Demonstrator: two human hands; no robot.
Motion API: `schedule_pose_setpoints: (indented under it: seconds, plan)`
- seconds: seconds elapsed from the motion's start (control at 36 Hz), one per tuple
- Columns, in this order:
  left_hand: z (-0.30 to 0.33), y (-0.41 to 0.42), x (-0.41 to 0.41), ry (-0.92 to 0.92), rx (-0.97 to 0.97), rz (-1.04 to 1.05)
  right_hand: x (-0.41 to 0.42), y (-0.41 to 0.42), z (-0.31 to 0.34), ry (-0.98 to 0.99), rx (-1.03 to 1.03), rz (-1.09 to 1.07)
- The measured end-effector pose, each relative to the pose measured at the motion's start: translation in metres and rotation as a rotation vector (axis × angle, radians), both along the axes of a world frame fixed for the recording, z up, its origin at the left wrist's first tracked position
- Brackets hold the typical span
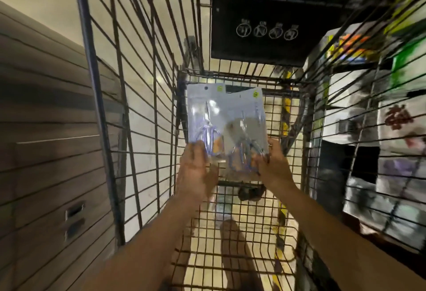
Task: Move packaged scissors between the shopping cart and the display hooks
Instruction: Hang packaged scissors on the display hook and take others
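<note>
We pinch two overlapping clear scissor packs (224, 124) over the cart (251, 212), left hand (196, 173) and right hand (272, 164) gripping the bottom corners; print blurred.

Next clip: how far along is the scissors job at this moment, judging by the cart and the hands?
Done: nothing can be confirmed; no display hooks are in view. In hand: the left hand and right hand together hold two overlapping scissors packs by their lower ends, inside the cart. Left: the visible cart floor looks bare, so these may be the last packs to hang, or the first ones going in; the frame cannot say which.
</note>
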State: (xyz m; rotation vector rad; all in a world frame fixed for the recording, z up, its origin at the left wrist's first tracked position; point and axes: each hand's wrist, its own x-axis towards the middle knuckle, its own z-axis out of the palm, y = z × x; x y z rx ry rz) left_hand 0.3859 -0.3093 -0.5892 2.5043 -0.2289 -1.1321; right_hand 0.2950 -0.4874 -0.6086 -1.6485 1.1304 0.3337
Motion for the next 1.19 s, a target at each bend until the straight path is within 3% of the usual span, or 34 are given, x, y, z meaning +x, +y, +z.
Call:
schedule_pose_setpoints:
  seconds: [0.28, 0.5, 0.72, 0.94, 1.06, 1.19]
  plan:
    - [-0.050, -0.035, 0.035, -0.010, 0.100, 0.243, -0.057, -0.016, -0.001, -0.091, 0.024, -0.176]
    - [-0.068, -0.044, 0.027, -0.182, 0.168, 0.288, -0.068, -0.009, 0.001, -0.037, -0.006, -0.226]
    - [-0.055, -0.038, 0.022, -0.232, 0.134, 0.301, -0.070, -0.001, 0.010, -0.051, -0.035, -0.245]
    - [-0.040, -0.029, 0.013, -0.266, 0.028, 0.285, -0.072, 0.002, 0.018, -0.042, 0.014, -0.273]
    - [-0.042, -0.021, 0.008, -0.062, -0.238, 0.404, -0.073, 0.003, 0.020, -0.052, 0.044, -0.300]
    - [-0.039, -0.016, -0.003, 0.029, -0.309, 0.367, -0.078, 0.005, 0.017, -0.078, 0.025, -0.293]
